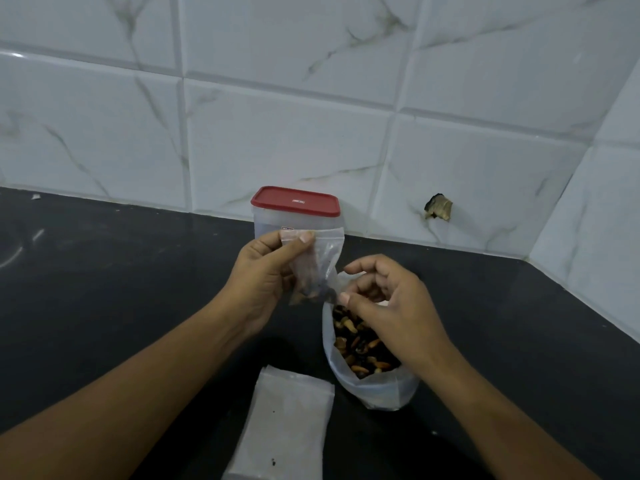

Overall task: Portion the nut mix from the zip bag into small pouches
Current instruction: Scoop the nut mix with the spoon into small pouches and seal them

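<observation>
My left hand [263,271] pinches the small clear plastic zip pouch [317,261] by its top; it hangs upright, mouth up-left of my right hand [391,299]. That hand curls over the open clear zip bag [374,389] of brown nut mix [360,344]; I can't tell whether its fingers [360,268] hold nuts.

counter [104,306]: black | wall tiles [277,133]: white, grey marble veining | container [273,225]: translucent, lid [295,201] red | small pouch [320,258]: clear | zip bag [377,389]: clear, nut mix [360,344] brown, tan, black | pouch stack [287,427]: whitish
</observation>
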`<action>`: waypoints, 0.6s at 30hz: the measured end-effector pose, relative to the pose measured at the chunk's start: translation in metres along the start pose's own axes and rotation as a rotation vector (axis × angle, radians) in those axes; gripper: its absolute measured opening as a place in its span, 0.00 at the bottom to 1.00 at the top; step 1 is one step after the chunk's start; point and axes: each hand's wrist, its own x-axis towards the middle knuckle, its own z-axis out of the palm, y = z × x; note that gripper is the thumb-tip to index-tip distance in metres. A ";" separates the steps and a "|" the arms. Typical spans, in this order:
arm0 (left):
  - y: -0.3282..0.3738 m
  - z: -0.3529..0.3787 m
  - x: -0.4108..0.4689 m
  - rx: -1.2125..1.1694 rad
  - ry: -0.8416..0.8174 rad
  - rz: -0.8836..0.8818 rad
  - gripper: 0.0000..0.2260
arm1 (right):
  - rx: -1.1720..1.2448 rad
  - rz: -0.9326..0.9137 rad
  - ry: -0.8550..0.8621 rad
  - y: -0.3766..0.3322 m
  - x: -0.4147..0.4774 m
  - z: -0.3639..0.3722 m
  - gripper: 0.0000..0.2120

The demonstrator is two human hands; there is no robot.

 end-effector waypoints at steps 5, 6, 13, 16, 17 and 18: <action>0.001 0.002 0.000 -0.018 0.014 -0.023 0.07 | 0.014 0.015 -0.034 0.002 0.000 -0.001 0.13; 0.001 0.003 0.000 -0.023 0.014 -0.021 0.07 | 0.020 0.012 -0.041 0.002 0.000 -0.001 0.13; 0.000 0.004 -0.002 -0.019 0.008 -0.023 0.08 | 0.003 -0.013 -0.054 -0.001 -0.001 0.000 0.12; 0.000 0.000 0.000 -0.040 0.037 -0.019 0.06 | 0.044 -0.001 -0.028 -0.001 0.001 -0.003 0.11; -0.002 0.000 0.001 -0.039 0.040 -0.015 0.05 | 0.037 -0.006 -0.021 0.000 0.001 -0.004 0.11; -0.003 0.000 0.001 -0.041 0.040 -0.012 0.05 | 0.022 -0.012 -0.018 0.001 0.001 -0.003 0.11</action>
